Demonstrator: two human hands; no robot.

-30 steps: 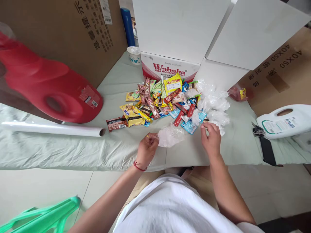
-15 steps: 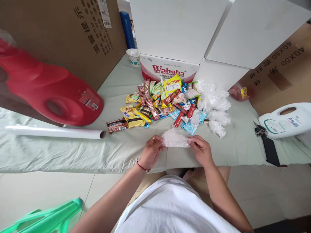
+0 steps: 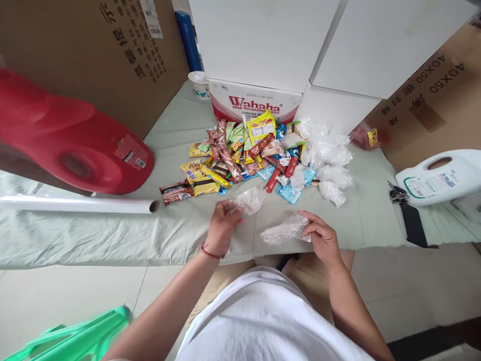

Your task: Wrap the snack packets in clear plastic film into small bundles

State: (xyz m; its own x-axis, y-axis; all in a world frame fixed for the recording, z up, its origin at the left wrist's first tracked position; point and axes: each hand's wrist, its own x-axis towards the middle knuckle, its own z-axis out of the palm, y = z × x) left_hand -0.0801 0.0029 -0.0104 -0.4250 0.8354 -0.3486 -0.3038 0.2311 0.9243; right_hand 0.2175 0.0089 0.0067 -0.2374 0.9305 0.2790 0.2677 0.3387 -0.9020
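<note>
Pinched in my left hand (image 3: 221,226) is a crumpled clear plastic bag (image 3: 251,200), held just in front of the snack pile. A second clear plastic bag (image 3: 284,231), stretched longer and lower, hangs from the closed fingers of my right hand (image 3: 323,241). The two bags are apart from each other. Beyond them lies a heap of wrapped snacks (image 3: 236,168) in brown, yellow, red, green and blue packets. Against its right side sit several crumpled clear plastic bags (image 3: 332,173).
At the left are a red jug (image 3: 108,143) and a white roll (image 3: 78,204). A Wahaba-style printed box (image 3: 255,100) backs the pile. On the right lie a white bottle (image 3: 443,180), keys (image 3: 398,193) and a black flat object (image 3: 413,224). A green stool (image 3: 86,333) stands lower left.
The single stretch of clear plastic between my hands is now two separate pieces, one in each hand. My hands have moved apart, the right one slightly lower.
</note>
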